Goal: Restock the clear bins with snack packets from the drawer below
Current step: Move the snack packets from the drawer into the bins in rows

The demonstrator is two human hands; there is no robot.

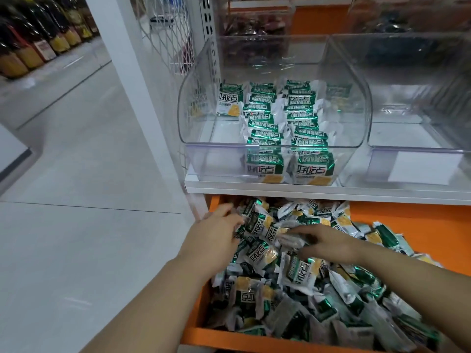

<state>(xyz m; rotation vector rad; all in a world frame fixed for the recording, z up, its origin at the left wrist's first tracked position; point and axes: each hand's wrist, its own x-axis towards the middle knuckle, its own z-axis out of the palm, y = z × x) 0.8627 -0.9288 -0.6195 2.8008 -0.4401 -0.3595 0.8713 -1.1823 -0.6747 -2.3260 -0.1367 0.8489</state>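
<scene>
An orange drawer (407, 217) stands pulled out below the shelf, heaped with green-and-white snack packets (300, 273). Both of my hands are down in the heap near its back left. My left hand (219, 225) has its fingers closed on the edge of a packet (257, 225). My right hand (323, 240) lies just right of it, fingers pinching a blurred packet (290, 238). Above, the left clear bin (216, 159) holds two neat rows of the same packets (285, 126), and one stands upright at its back left. The right clear bin (382, 159) holds nothing.
A white shelf edge (331, 192) overhangs the drawer's back. A white upright post (132, 72) and a wire grid panel (168, 34) stand left of the bins. Left of that is an open grey aisle floor (76, 174), with bottles (38, 42) shelved far off.
</scene>
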